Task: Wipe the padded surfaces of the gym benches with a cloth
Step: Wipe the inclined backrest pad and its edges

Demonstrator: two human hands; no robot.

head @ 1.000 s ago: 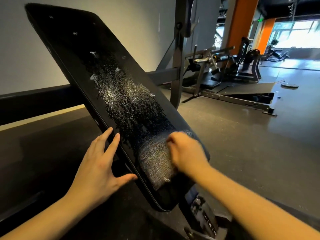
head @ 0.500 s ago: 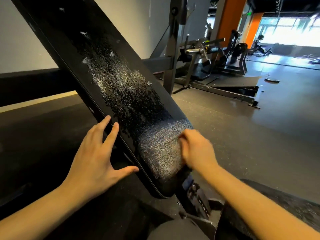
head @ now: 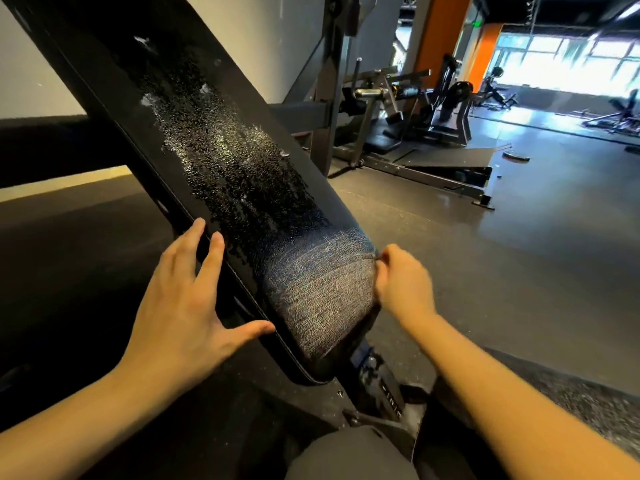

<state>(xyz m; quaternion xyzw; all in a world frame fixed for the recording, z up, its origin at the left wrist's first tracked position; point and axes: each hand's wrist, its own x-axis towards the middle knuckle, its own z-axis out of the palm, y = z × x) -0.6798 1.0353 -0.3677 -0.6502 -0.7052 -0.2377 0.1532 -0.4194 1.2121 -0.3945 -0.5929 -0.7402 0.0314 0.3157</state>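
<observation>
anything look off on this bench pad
The pad carries a glistening speckled patch down its middle with a few white flecks, and a grey streaky band near the right hand; droplets or cracked cover, cannot tell.

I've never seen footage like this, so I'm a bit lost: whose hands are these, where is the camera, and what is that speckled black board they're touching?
The camera sits on a person's head and looks down, so you see their own two arms. The black board is the tilted padded backrest of a gym bench. The speckles are wet droplets, probably cleaning spray. The streaky grey patch low on the pad looks already wiped. The left hand lies against the pad's left edge with straight fingers, as if to steady it. The right hand is at the right edge with curled fingers. It is blurred, so I cannot tell whether it holds a cloth. Other gym machines stand behind.
</observation>
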